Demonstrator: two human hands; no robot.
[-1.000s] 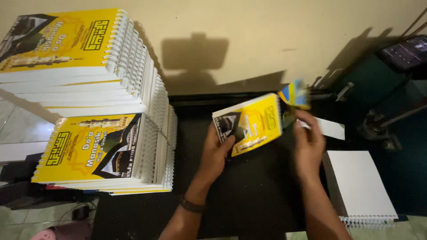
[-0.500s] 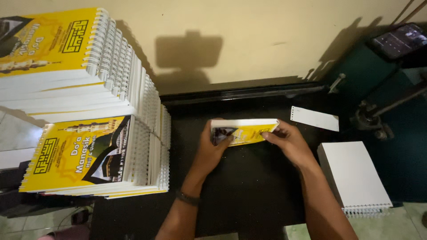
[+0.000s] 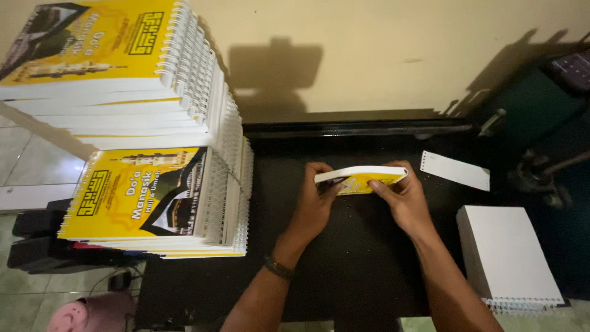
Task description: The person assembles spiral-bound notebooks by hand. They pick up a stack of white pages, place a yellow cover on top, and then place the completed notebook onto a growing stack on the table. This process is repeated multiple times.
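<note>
Black worktop (image 3: 344, 270) against a beige wall. Left hand (image 3: 313, 200) and right hand (image 3: 402, 197) both pinch the ends of a small yellow-covered booklet (image 3: 361, 179), edge-on mid-worktop. Tall stacks of yellow spiral-bound books (image 3: 166, 197) crowd the left; white spiral-bound pad (image 3: 510, 258) and white paper strip (image 3: 455, 170) sit right.

Stacked spiral booklets (image 3: 153, 190), white pad (image 3: 510, 255), paper slip (image 3: 455, 170).

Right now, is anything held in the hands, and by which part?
Yes: a small yellow-covered booklet, stood on edge over the black table. The left hand grips its left end, the right hand its right end.
</note>
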